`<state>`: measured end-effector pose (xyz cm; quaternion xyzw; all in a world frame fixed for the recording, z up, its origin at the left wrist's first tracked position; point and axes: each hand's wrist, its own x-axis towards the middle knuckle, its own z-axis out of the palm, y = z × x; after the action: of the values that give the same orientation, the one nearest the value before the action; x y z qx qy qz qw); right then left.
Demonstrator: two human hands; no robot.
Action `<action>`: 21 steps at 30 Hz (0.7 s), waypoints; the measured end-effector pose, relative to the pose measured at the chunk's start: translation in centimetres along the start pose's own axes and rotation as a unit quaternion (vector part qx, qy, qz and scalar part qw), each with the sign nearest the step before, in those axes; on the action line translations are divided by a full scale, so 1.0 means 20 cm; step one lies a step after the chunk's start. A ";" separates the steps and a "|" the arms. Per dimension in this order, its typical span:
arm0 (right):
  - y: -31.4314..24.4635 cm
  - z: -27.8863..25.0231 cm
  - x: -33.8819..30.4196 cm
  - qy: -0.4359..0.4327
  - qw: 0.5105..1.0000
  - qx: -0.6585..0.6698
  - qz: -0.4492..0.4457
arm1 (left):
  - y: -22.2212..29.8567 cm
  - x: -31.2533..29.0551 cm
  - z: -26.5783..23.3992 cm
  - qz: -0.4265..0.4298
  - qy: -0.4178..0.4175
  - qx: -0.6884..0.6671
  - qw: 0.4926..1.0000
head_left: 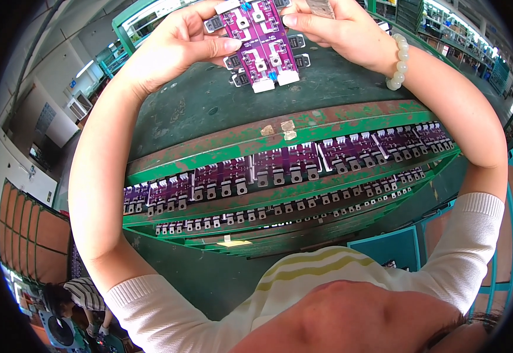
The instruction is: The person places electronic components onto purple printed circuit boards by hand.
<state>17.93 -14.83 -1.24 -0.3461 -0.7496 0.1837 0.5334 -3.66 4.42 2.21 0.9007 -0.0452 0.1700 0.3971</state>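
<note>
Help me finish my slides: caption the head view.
Left hand and right hand hold a purple board; similar boards line a green rack.

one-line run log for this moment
left hand: holds purple rectangular circuit board | right hand: holds its upper right edge | green metal rack: purple boards in rows

The wide fisheye view looks steeply down from the person's head, upright, on the body's side of the hands. It is near: the left hand (pixel 189 44) and right hand (pixel 342 32) reach the top edge, and the circuit board (pixel 260 44) between them runs up to it. Below the hands, the green rack (pixel 321 119) bends into a curve; below that, the person's light shirt (pixel 321 265) shows. Outward from both hands, the room, including shelves (pixel 456 38) beyond the right hand, shrinks toward the dark round rim
</note>
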 end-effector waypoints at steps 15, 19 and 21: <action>-0.01 0.00 0.00 0.000 1.000 -0.022 0.004 | 0.11 0.01 0.09 -0.010 0.006 -0.025 1.000; -0.06 0.04 0.02 -0.007 1.000 -0.002 0.026 | -0.12 0.21 -0.02 0.403 -0.266 -0.124 0.867; -0.06 0.00 0.00 0.000 0.998 -0.047 0.042 | -0.10 0.19 0.01 0.400 -0.268 -0.121 0.868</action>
<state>17.52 -15.64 -0.56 -0.4020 -0.7418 0.1708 0.5088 0.31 5.89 2.00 0.7614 -0.5264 0.0595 0.3736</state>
